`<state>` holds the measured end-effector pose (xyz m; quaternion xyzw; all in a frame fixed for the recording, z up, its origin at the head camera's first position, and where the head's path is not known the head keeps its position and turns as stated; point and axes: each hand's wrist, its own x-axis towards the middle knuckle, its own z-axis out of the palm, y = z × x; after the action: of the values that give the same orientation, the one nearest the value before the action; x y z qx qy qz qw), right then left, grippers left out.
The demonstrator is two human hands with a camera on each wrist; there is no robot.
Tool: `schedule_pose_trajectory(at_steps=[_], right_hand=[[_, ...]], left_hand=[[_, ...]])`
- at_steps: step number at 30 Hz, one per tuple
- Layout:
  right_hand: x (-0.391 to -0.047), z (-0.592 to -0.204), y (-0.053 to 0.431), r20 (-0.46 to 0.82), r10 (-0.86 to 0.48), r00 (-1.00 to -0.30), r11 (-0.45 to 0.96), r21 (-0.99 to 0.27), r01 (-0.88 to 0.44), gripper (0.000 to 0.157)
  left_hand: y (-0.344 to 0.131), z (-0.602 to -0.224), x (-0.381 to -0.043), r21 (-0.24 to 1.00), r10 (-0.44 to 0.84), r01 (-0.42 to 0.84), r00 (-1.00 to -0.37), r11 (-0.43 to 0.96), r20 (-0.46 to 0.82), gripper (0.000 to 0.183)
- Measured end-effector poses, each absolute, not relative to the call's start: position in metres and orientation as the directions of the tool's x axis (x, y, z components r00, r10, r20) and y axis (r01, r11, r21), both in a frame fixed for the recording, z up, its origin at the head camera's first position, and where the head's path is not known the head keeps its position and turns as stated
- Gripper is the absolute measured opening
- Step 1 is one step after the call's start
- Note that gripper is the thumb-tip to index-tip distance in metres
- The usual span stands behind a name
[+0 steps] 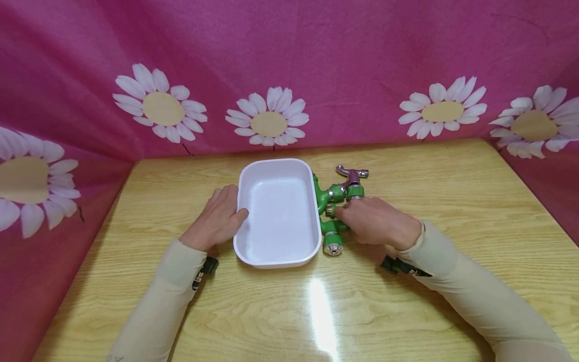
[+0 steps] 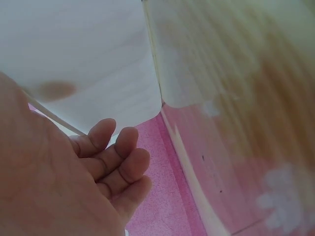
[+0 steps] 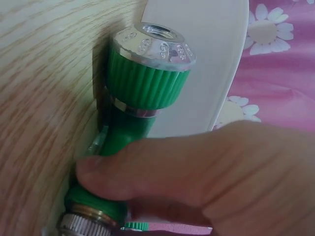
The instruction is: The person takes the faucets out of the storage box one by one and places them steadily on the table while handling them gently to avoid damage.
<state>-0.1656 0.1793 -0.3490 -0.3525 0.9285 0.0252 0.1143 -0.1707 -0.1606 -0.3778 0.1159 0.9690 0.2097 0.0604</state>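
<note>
A white rectangular tub (image 1: 277, 211) stands on the table in front of me in the head view. My left hand (image 1: 216, 216) grips its left side, thumb over the rim and fingers outside; the left wrist view shows those fingers curled beside the tub's wall (image 2: 83, 49). Right of the tub lies a green tap (image 1: 333, 241) with a ribbed collar and silver end, held by my right hand (image 1: 380, 221). In the right wrist view the thumb lies across the green stem, below the collar (image 3: 147, 81). My hand covers part of the tap.
Beyond my right hand lie another green tap (image 1: 322, 198) and a purple tap (image 1: 353, 176) with a silver spout, close against the tub's right side. A pink cloth (image 1: 353, 65) with white daisies hangs behind the wooden table (image 1: 253, 311).
</note>
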Motion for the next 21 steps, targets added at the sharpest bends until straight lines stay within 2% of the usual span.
schedule_pose_trajectory(at_steps=[21], right_hand=[[-0.1645, -0.3438, 0.1798, -0.256, -0.633, -0.731, 0.761, -0.034, -0.648, 0.015]], left_hand=[[-0.162, -0.3779, -0.1723, 0.462, 0.247, 0.164, -0.961, 0.872, -0.124, 0.052]])
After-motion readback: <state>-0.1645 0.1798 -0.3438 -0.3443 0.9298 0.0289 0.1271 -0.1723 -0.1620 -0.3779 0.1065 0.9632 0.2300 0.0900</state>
